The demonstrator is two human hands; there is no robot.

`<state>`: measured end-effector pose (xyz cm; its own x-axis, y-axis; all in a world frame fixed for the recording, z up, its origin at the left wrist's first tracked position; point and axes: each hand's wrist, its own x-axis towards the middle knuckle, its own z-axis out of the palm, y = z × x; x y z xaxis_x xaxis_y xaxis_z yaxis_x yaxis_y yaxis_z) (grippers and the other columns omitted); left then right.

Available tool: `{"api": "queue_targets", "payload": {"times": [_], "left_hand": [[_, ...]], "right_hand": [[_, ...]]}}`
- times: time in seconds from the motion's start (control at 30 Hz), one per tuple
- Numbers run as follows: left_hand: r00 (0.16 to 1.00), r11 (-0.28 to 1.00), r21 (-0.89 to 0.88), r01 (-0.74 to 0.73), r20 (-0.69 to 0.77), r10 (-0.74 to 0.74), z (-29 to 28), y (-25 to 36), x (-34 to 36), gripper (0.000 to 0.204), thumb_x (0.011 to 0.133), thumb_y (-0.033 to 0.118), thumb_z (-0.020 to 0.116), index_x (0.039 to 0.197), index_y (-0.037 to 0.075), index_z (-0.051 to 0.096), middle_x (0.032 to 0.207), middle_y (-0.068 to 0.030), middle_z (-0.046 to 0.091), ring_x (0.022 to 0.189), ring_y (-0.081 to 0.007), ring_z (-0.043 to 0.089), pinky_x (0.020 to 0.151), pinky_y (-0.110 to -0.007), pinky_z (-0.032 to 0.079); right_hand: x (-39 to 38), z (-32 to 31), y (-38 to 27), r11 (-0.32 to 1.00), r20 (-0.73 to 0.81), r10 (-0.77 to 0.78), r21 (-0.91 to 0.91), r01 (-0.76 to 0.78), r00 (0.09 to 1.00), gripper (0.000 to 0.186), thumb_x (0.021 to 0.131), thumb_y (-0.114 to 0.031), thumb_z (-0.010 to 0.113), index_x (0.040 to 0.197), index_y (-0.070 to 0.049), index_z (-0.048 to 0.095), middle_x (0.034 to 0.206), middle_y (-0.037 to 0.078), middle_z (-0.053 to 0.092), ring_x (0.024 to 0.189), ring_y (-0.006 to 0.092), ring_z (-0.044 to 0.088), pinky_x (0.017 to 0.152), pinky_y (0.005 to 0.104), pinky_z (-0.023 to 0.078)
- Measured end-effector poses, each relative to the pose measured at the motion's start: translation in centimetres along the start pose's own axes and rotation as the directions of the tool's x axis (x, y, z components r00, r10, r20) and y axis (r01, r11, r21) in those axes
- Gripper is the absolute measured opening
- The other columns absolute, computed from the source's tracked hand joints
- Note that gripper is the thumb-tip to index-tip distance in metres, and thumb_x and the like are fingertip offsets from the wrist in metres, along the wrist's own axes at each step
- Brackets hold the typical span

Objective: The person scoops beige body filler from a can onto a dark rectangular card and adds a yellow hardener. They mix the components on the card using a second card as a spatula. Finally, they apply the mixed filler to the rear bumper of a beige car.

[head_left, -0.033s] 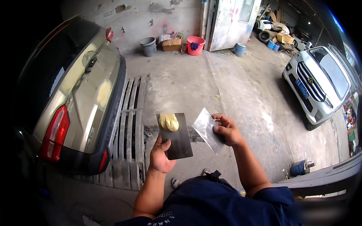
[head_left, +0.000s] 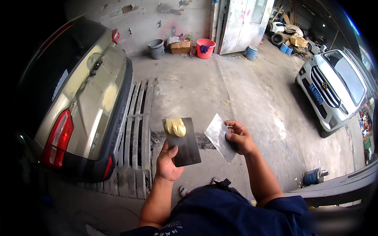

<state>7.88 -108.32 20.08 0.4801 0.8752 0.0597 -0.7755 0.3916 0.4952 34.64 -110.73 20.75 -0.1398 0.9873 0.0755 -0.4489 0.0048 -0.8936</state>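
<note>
My left hand [head_left: 168, 164] grips a dark rectangular putty board [head_left: 186, 147] by its left side, thumb on top. A lump of pale yellow putty [head_left: 175, 127] sits at the board's far left corner. In my right hand [head_left: 241, 137] is a thin, shiny metal putty spreader [head_left: 219, 135], pinched along its right side between thumb and fingers. It is tilted, one corner pointing away from me, and a gap separates it from the board. To my left stands a gold-coloured car [head_left: 84, 122], its tailgate bearing pale yellow patches [head_left: 109, 97].
A slatted floor grate [head_left: 136, 129] runs beside the car's bumper. Along the far wall are a grey bucket [head_left: 156, 49], a cardboard box [head_left: 180, 47] and a pink tub [head_left: 205, 49]. A white vehicle [head_left: 334, 86] stands at right, and a blue can [head_left: 312, 177] lies near right.
My right hand has shifted slightly right with the spreader, widening the gap to the board. My left hand and the board are nearly still.
</note>
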Motion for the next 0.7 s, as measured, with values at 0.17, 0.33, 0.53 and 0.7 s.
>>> {"api": "queue_targets", "payload": {"times": [0.17,0.33,0.53,0.7], "left_hand": [[0.991,0.985,0.14,-0.099,0.109,0.084,1.9,-0.1,0.4,0.059,0.09,0.027,0.057,0.141,0.008,0.033,0.135,-0.0114,0.046,0.124,-0.0276,0.046,0.105,-0.046,0.035],[0.98,0.956,0.233,-0.177,0.13,0.15,1.4,-2.2,0.5,0.059,0.094,0.037,0.052,0.138,0.002,0.035,0.128,-0.0118,0.05,0.119,-0.0225,0.047,0.103,-0.037,0.034],[0.975,0.574,0.79,-0.217,0.207,0.084,-1.1,-0.2,0.6,0.044,0.098,0.033,0.045,0.129,0.001,0.049,0.123,-0.0121,0.053,0.106,-0.02,0.055,0.087,-0.031,0.045],[0.939,0.941,0.134,0.312,0.104,-0.327,-0.7,1.5,-0.1,0.068,0.09,0.051,0.051,0.136,0.003,0.039,0.12,-0.0173,0.056,0.103,-0.0359,0.06,0.073,-0.043,0.055]], "right_hand": [[-1.6,2.9,0.6,0.95,0.045,0.077,-0.305,-0.06,0.996,0.04,0.086,-0.004,0.061,0.124,0.0,0.048,0.105,0.007,0.062,0.099,0.0142,0.057,0.087,0.03,0.045],[0.3,4.7,0.3,0.944,0.047,0.195,-0.281,-0.175,0.98,0.035,0.088,-0.004,0.057,0.122,-0.001,0.047,0.098,0.006,0.062,0.087,0.0111,0.058,0.075,0.0271,0.047],[2.3,5.0,-2.1,0.995,0.147,0.094,0.027,-0.099,0.985,0.039,0.087,-0.004,0.06,0.124,-0.003,0.046,0.096,0.006,0.063,0.084,0.0112,0.06,0.073,0.0262,0.05],[1.7,5.7,-6.0,0.912,0.359,-0.263,-0.211,0.352,0.896,0.035,0.085,0.001,0.057,0.121,0.0,0.054,0.115,0.013,0.059,0.107,0.0216,0.057,0.09,0.0352,0.046]]}}
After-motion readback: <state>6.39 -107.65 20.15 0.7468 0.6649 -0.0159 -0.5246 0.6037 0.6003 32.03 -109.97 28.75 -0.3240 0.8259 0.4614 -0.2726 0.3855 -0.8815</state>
